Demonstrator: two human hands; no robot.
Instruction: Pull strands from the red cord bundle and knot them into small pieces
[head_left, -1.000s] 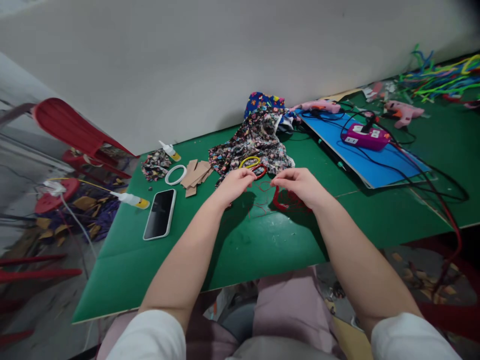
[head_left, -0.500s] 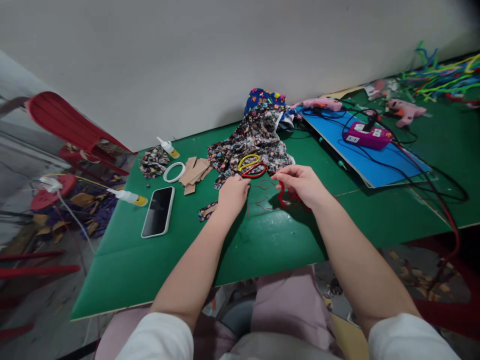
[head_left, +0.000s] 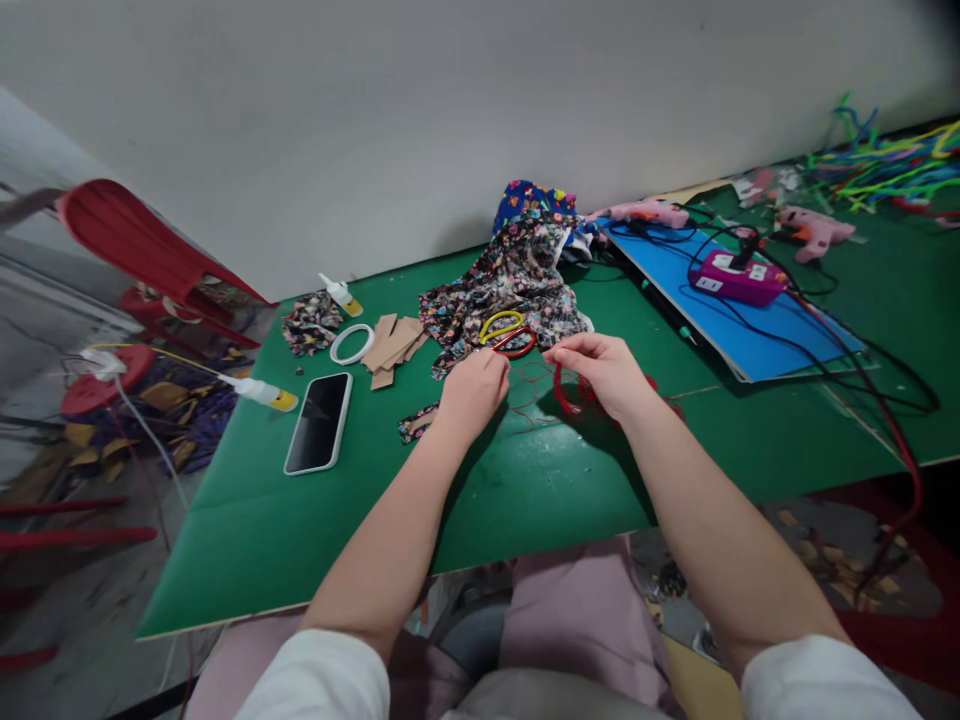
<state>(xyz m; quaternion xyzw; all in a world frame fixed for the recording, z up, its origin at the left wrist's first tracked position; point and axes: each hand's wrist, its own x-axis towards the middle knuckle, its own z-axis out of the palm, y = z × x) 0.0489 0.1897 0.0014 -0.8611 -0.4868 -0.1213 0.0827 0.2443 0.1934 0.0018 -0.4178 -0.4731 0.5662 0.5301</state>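
Observation:
My right hand [head_left: 600, 372] is closed in a pinch on red thread [head_left: 564, 398], a loose tangle hanging and lying below the fingers. Thin strands spread over the green table toward my left hand [head_left: 474, 392]. That hand is closed, knuckles up; whatever is between its fingers is hidden. Just beyond it lie scissors [head_left: 513, 338] with one yellow and one red handle loop. They rest against dark floral fabric [head_left: 510, 280]. A small floral strip with cardboard [head_left: 416, 424] lies left of my left wrist.
Left on the table [head_left: 247, 540] are a phone [head_left: 319, 423], glue bottles [head_left: 266, 394], a white ring [head_left: 352, 344] and cardboard strips [head_left: 394, 345]. At right, a purple power strip [head_left: 739, 277] sits on a blue folder [head_left: 772, 335], with cables and pink glue guns [head_left: 814, 230] around.
My left hand has turned knuckles up and come down beside the scissors, uncovering the floral strip. My right hand stays at the red thread, nearly in place.

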